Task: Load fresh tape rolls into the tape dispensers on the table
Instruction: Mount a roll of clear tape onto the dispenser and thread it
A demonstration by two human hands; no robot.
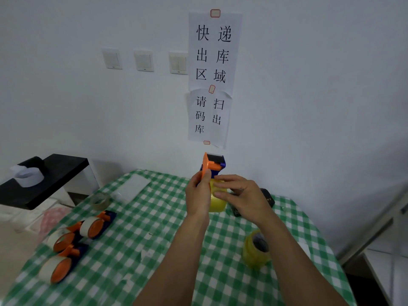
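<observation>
On the far left a black shelf (50, 173) stands beside the desk (141, 250), which is covered in a green checked cloth. On the desk's left side lie three loaded dispensers (64, 239), each orange and blue with a pale roll already seated, so that part of the job looks done. Just behind them sits a loose clear roll (100, 202), nearly see-through and possibly a used one. At the centre, raised above the desk in front of the paper signs (213, 51) on the wall, is the dispenser (213, 165) now being loaded. The left hand (198, 193) is wrapped round its orange side and holds it upright, with the black cutter end on top. A yellow roll (218, 204), glossy and translucent, sits in the dispenser's lower part. The right hand (245, 195) lays fairly straight fingers across the roll, pressing it rather than closing round it, as far as can be seen. Whether the roll is fully seated or its tape end is threaded cannot be told. A black box (268, 198) lies behind that hand. To the right, a spare yellow roll (256, 248) stands on the desk, well apart from any dispenser. The loading therefore appears far along, with this roll, and perhaps the spare one, left to finish.
</observation>
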